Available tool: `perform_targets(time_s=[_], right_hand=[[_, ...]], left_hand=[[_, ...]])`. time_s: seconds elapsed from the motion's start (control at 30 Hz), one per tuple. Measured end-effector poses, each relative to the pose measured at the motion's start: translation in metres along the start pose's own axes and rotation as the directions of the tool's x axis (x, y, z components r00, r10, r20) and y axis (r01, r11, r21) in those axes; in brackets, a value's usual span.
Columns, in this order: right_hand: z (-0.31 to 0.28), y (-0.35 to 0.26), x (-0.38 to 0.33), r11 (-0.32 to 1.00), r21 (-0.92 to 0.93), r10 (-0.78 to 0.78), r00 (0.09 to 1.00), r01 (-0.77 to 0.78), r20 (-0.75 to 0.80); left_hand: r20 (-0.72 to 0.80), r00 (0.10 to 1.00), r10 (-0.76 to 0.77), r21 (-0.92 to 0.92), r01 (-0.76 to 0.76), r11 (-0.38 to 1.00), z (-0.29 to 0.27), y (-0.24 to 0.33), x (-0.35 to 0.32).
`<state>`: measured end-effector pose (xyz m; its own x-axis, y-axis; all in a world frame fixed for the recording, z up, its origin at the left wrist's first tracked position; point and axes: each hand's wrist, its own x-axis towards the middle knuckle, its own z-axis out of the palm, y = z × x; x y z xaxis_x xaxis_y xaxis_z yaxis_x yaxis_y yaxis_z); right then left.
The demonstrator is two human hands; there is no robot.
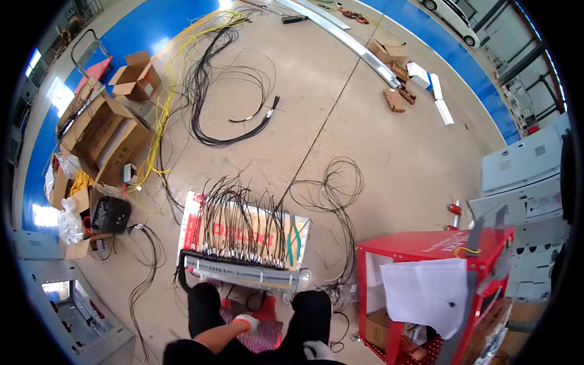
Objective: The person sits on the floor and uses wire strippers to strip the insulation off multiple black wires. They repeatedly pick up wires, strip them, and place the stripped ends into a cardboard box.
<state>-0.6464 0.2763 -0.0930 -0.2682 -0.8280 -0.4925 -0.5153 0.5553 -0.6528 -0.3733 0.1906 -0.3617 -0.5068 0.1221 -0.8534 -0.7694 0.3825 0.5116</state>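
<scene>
The red cart (426, 241) stands at four o'clock. At seven, before the knees, the box (306, 227) likely serves as a low bench: wires (228, 210) fan over it toward twelve, lined up along the grey strip (240, 271). Near six, left hand (247, 322) and right hand (317, 351) rest low; too small to tell whether either grasps anything

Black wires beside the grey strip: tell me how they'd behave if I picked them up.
The black wires will probably flop, since they look thin and curve in different directions. Their tips may snag one another where they cross. Lifting one could tug its neighbours, as they lie crowded beside the grey strip.
</scene>
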Motion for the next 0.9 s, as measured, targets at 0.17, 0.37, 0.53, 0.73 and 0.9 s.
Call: perform_targets(time_s=[0.17, 0.37, 0.53, 0.73, 0.9], right_hand=[[0.071, 0.054, 0.100, 1.000, -0.007, -0.013, 0.998, 0.013, -0.061], [0.123, 0.097, 0.159, 0.998, -0.060, -0.032, 0.996, 0.027, -0.085], [0.149, 0.112, 0.148, 0.993, -0.076, -0.097, 0.985, 0.086, -0.146], [0.188, 0.153, 0.104, 0.962, -0.119, -0.268, 0.939, 0.247, -0.215], [0.188, 0.167, 0.058, 0.861, -0.234, -0.507, 0.797, 0.451, -0.328]], left_hand=[[-0.077, 0.995, -0.065, -0.073, 0.059, 0.996, -0.013, -0.040, 0.075], [-0.232, 0.971, 0.054, -0.047, -0.066, 0.997, -0.022, -0.072, 0.139], [-0.273, 0.955, 0.119, 0.065, -0.106, 0.992, -0.018, -0.087, 0.151], [-0.257, 0.940, 0.225, 0.280, -0.150, 0.948, 0.016, -0.091, 0.186], [-0.072, 0.963, 0.259, 0.479, -0.194, 0.856, 0.030, -0.063, 0.197]])
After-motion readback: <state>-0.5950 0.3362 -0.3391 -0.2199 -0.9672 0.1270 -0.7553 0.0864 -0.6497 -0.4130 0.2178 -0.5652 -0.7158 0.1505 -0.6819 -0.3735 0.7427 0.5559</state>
